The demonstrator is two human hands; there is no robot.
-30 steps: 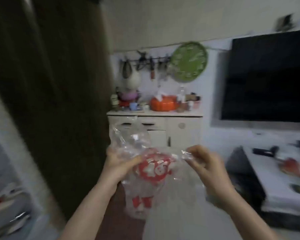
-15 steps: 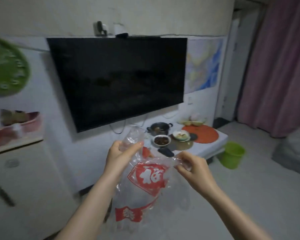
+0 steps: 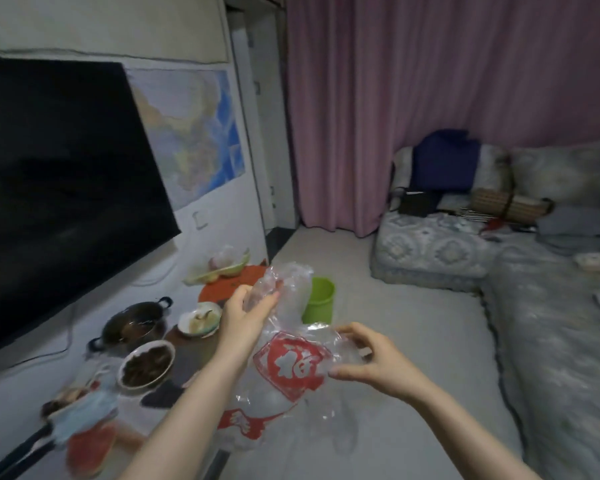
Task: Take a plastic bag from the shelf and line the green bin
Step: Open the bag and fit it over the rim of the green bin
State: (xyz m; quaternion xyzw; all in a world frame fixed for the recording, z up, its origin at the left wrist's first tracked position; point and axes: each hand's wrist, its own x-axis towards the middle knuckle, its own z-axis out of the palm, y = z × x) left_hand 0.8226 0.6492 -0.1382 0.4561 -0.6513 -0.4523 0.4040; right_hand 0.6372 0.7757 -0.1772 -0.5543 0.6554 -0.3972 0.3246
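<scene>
Clear plastic bag [image 3: 291, 368] stays pinched in both grips; green bin [image 3: 318, 300] now nearer, behind it.

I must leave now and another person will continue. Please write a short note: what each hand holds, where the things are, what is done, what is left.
Left hand: shut on the upper edge of the plastic bag.
Right hand: fingers pinch the bag's other edge.
Bag: in the air between the hands, crumpled, mouth not clearly open.
Green bin: on the floor ahead, beside the low table, no liner in it.
Done: bag taken.
Left: open the bag, reach the bin, line it.
</scene>
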